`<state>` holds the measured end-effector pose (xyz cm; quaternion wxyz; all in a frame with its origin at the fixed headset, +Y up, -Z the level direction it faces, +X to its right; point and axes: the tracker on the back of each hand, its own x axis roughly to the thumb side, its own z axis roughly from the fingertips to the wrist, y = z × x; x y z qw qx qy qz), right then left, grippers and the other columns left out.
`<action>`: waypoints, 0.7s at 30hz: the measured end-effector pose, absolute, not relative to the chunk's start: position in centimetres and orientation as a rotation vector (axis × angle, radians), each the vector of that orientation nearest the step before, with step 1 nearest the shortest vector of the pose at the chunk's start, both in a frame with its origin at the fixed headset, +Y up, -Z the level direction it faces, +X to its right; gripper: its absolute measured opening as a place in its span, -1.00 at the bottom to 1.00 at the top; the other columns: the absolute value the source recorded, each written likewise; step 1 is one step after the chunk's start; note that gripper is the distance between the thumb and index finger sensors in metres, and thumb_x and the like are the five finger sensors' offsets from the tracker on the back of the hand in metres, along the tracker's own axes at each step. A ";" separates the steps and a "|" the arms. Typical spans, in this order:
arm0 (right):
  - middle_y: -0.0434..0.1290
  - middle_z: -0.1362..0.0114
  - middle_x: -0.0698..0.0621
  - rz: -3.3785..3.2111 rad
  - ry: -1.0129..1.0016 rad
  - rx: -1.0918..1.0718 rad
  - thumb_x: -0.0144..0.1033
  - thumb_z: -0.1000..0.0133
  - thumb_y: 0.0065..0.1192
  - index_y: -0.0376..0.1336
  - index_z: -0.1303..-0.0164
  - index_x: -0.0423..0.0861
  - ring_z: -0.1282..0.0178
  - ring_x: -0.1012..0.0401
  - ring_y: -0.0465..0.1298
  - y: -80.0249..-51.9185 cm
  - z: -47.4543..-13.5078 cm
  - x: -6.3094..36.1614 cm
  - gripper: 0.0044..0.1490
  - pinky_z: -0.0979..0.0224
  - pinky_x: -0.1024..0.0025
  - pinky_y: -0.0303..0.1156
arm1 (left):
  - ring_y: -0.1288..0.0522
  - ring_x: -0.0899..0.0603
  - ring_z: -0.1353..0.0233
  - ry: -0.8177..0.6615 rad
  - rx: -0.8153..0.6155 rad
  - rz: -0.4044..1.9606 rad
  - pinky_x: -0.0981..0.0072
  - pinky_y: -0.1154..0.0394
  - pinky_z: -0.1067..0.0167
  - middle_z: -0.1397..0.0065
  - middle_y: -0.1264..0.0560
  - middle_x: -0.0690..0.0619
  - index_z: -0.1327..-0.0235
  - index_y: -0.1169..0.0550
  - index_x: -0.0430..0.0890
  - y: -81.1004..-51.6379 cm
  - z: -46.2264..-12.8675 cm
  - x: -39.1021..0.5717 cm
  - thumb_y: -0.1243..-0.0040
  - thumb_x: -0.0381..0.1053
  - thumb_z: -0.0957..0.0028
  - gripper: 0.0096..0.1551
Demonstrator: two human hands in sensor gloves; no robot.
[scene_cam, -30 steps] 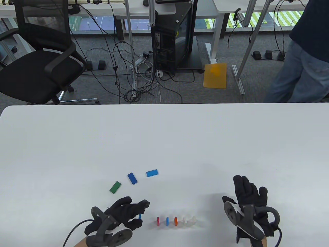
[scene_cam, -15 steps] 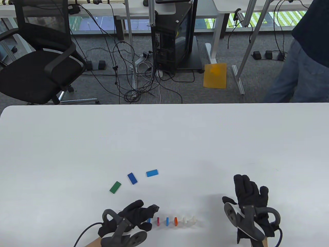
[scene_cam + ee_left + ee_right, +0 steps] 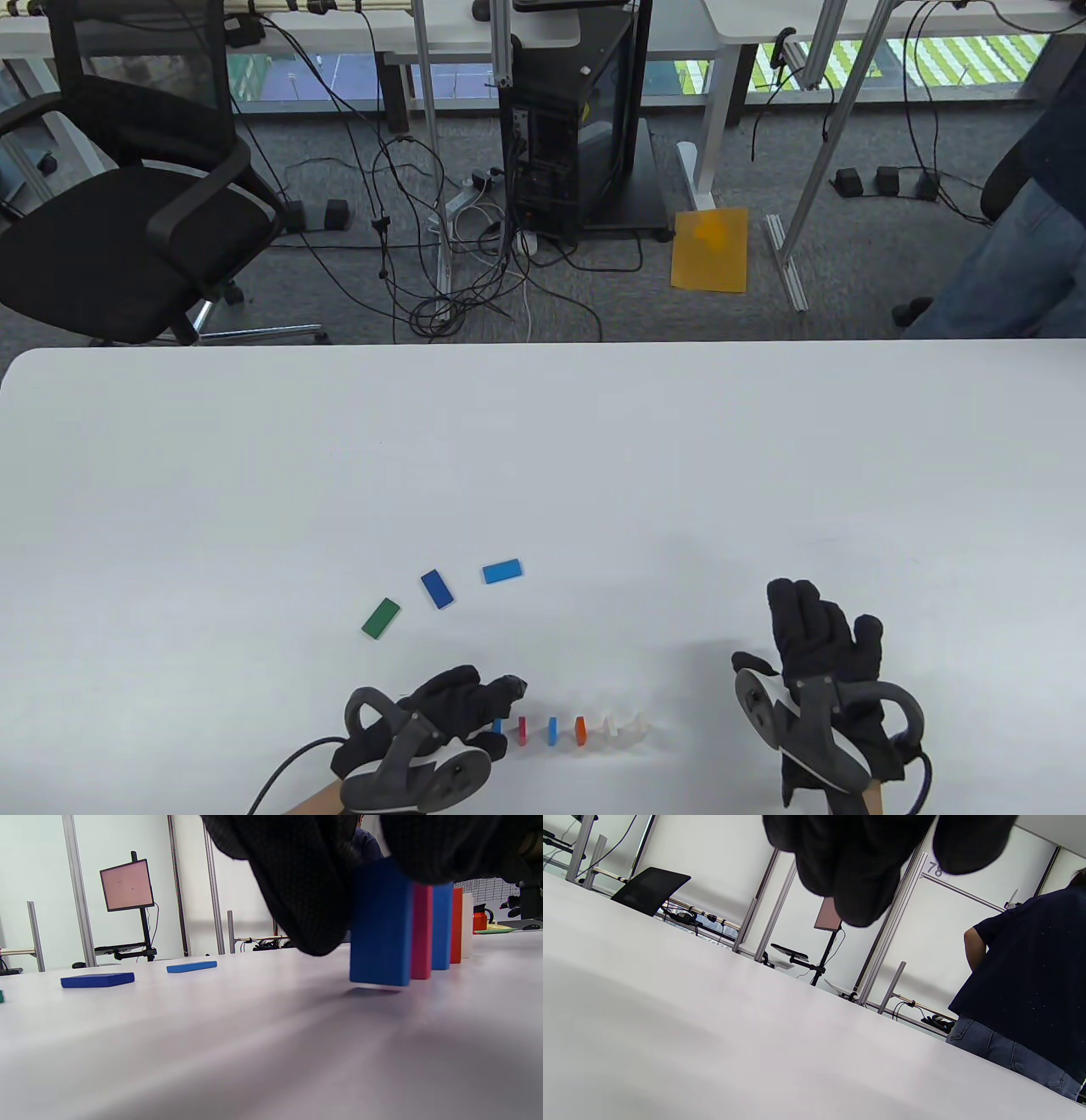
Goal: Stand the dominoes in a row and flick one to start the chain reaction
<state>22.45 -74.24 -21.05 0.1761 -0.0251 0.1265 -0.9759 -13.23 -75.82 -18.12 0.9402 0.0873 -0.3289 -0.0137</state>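
Note:
Near the table's front edge stands a row of dominoes: pink (image 3: pixel 522 729), blue (image 3: pixel 552 730), orange (image 3: pixel 581 728) and two white ones (image 3: pixel 624 727). My left hand (image 3: pixel 507 692) pinches another blue domino (image 3: pixel 496 726) upright at the row's left end. In the left wrist view this blue domino (image 3: pixel 379 929) is gripped at its top by my fingers (image 3: pixel 314 878), its base at the tabletop, just ahead of the pink domino (image 3: pixel 422 931). My right hand (image 3: pixel 810 632) rests flat on the table to the right of the row, holding nothing.
Three dominoes lie flat behind the row: green (image 3: pixel 380 617), dark blue (image 3: pixel 437 588) and light blue (image 3: pixel 501 570). The white table (image 3: pixel 543 458) stretches far beyond them. A person (image 3: pixel 1010 255) stands past its far right edge.
My left hand carried the blue domino rightward to the row's left end and has held about still for the last half second. The right hand stayed put. The person behind moved right.

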 end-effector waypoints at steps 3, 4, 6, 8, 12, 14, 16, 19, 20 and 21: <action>0.20 -0.64 -0.25 -2.761 0.350 -0.073 0.27 0.13 -0.25 -0.10 -0.62 -0.26 -0.49 -0.12 0.45 -74.2 -21.0 22.4 0.21 -0.40 -0.36 0.22 | -0.82 0.45 -0.02 -0.669 0.172 -0.014 0.65 -0.44 -0.46 -0.12 -0.67 0.46 -0.27 -0.50 0.15 -75.9 -18.2 -13.4 -0.22 0.39 0.29 -0.20; 0.20 -0.64 -0.25 -2.760 0.348 -0.073 0.27 0.13 -0.24 -0.10 -0.62 -0.26 -0.48 -0.12 0.46 -74.2 -21.0 22.4 0.21 -0.40 -0.36 0.22 | -0.82 0.44 -0.02 -0.668 0.171 -0.013 0.64 -0.44 -0.46 -0.12 -0.68 0.46 -0.27 -0.50 0.16 -75.8 -18.2 -13.4 -0.22 0.39 0.29 -0.21; 0.20 -0.64 -0.24 -2.757 0.345 -0.077 0.27 0.13 -0.25 -0.10 -0.62 -0.26 -0.48 -0.12 0.46 -74.1 -21.0 22.3 0.21 -0.40 -0.36 0.22 | -0.82 0.44 -0.02 -0.665 0.169 -0.011 0.65 -0.44 -0.47 -0.13 -0.67 0.46 -0.27 -0.50 0.16 -75.8 -18.3 -13.4 -0.22 0.39 0.28 -0.21; 0.20 -0.64 -0.24 -2.755 0.340 -0.078 0.27 0.13 -0.25 -0.10 -0.62 -0.26 -0.49 -0.12 0.45 -74.1 -21.0 22.3 0.21 -0.40 -0.36 0.22 | -0.82 0.45 -0.02 -0.665 0.162 -0.020 0.66 -0.45 -0.46 -0.12 -0.68 0.47 -0.26 -0.50 0.16 -75.8 -18.3 -13.3 -0.22 0.40 0.29 -0.21; 0.20 -0.64 -0.24 -2.754 0.334 -0.084 0.27 0.13 -0.24 -0.10 -0.62 -0.26 -0.48 -0.12 0.46 -74.1 -21.0 22.3 0.21 -0.40 -0.36 0.22 | -0.82 0.45 -0.02 -0.665 0.170 -0.027 0.66 -0.44 -0.46 -0.13 -0.68 0.46 -0.27 -0.50 0.15 -75.8 -18.2 -13.2 -0.21 0.39 0.28 -0.21; 0.20 -0.64 -0.24 -2.749 0.327 -0.083 0.27 0.13 -0.24 -0.10 -0.62 -0.26 -0.48 -0.11 0.46 -74.1 -21.0 22.3 0.21 -0.40 -0.36 0.22 | -0.82 0.45 -0.01 -0.664 0.171 -0.027 0.66 -0.45 -0.46 -0.12 -0.68 0.46 -0.26 -0.50 0.15 -75.8 -18.2 -13.2 -0.22 0.39 0.29 -0.21; 0.20 -0.64 -0.24 -2.745 0.325 -0.085 0.27 0.13 -0.24 -0.10 -0.62 -0.26 -0.48 -0.11 0.46 -74.0 -20.9 22.2 0.21 -0.40 -0.36 0.22 | -0.82 0.44 -0.01 -0.662 0.171 -0.028 0.65 -0.45 -0.46 -0.12 -0.68 0.46 -0.27 -0.50 0.15 -75.8 -18.2 -13.2 -0.22 0.39 0.30 -0.21; 0.20 -0.64 -0.24 -2.744 0.323 -0.086 0.27 0.13 -0.24 -0.10 -0.62 -0.26 -0.48 -0.11 0.46 -74.0 -20.9 22.2 0.21 -0.40 -0.36 0.22 | -0.82 0.44 -0.01 -0.660 0.171 -0.035 0.64 -0.45 -0.46 -0.12 -0.68 0.45 -0.27 -0.50 0.15 -75.7 -18.2 -13.2 -0.22 0.39 0.29 -0.20; 0.20 -0.64 -0.24 -2.743 0.323 -0.087 0.27 0.13 -0.24 -0.10 -0.63 -0.26 -0.48 -0.11 0.46 -74.0 -20.9 22.2 0.21 -0.40 -0.36 0.22 | -0.82 0.44 -0.01 -0.658 0.171 -0.037 0.64 -0.45 -0.46 -0.12 -0.68 0.45 -0.27 -0.50 0.15 -75.7 -18.2 -13.2 -0.22 0.39 0.29 -0.20; 0.20 -0.64 -0.24 -2.743 0.324 -0.087 0.27 0.13 -0.24 -0.10 -0.62 -0.26 -0.48 -0.11 0.46 -74.0 -20.9 22.2 0.21 -0.40 -0.36 0.22 | -0.82 0.44 -0.01 -0.659 0.169 -0.039 0.63 -0.45 -0.46 -0.12 -0.68 0.45 -0.28 -0.50 0.14 -75.8 -18.1 -13.2 -0.22 0.39 0.29 -0.20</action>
